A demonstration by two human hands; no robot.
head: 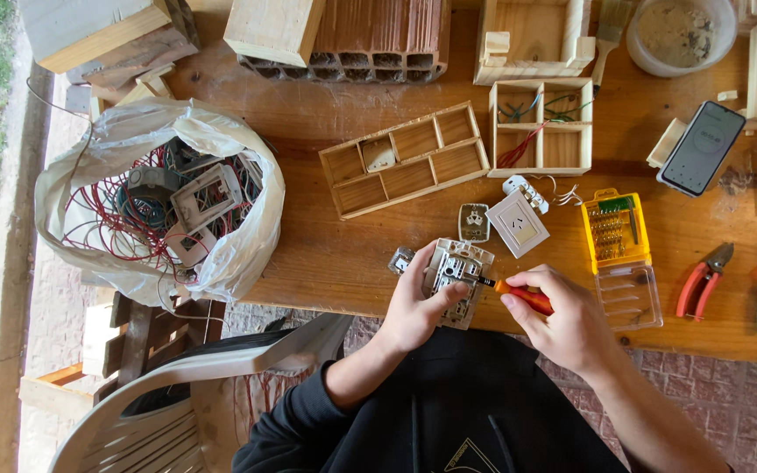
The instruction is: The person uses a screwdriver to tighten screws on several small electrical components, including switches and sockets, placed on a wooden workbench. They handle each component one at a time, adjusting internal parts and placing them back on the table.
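The left hand (pixel 413 307) held a grey switch module (pixel 454 273) over the table (pixel 326 254) edge, grip closed around it. The right hand (pixel 562 324) pinched a red screwdriver (pixel 523 296), tip at the module. Beside them lay a white socket (pixel 517 223), a yellow bit case (pixel 615 229), pliers (pixel 703 280) and a phone (pixel 703 147). A plastic bag (pixel 159 201) of wires sat left; its depths were hard to make out. The screw was hidden.

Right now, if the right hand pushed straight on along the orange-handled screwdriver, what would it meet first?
The right hand points its orange-handled screwdriver leftward; its tip already looks to touch the white plastic switch module held by the left hand, though depth is unclear.
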